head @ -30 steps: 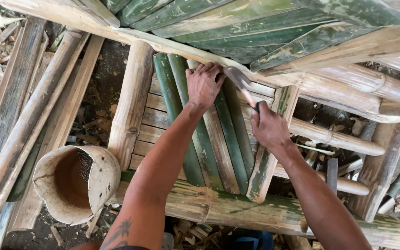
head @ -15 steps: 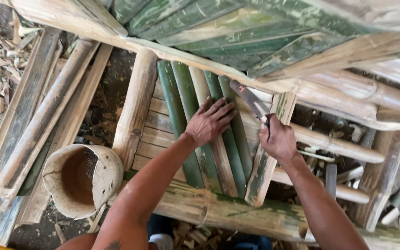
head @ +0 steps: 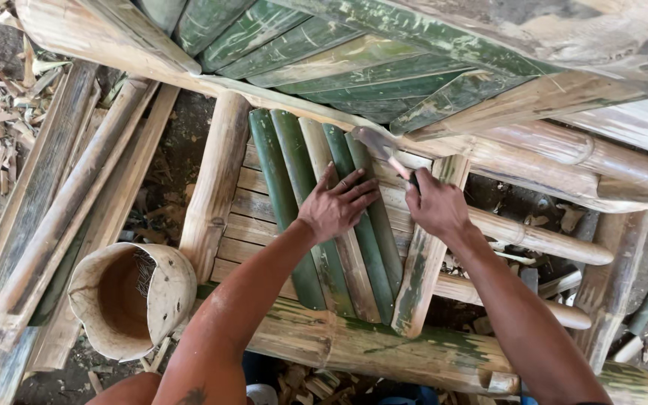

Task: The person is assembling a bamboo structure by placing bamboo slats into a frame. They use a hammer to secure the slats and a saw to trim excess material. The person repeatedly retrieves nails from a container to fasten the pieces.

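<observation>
My left hand (head: 337, 205) lies flat in the middle of the frame, fingers (head: 358, 187) spread apart and pressing down on the green bamboo slats (head: 316, 225) that run side by side from the upper centre down to the thick bamboo rail (head: 384, 349) along the bottom. My right hand (head: 435, 206), just right of centre, has its fingers wrapped tight around the handle of a hatchet (head: 376, 142), whose blade points up and left, over the top ends of the slats. The slats look stiff and light, each a split half-round with a smooth, waxy green skin, so I judge they would slide sideways under a loose palm; a flat, spread press across several at once seems the best hold, well away from the splintery cut ends. The hatchet I would judge heavy at the head, best gripped low on the handle for control. Pale cross strips (head: 253, 217) lie under the slats. A round bamboo post (head: 215, 184) lies just left of them, and a hollow, cup-like bamboo stump (head: 133, 296) sits at lower left, near loose split lengths (head: 54, 217).
</observation>
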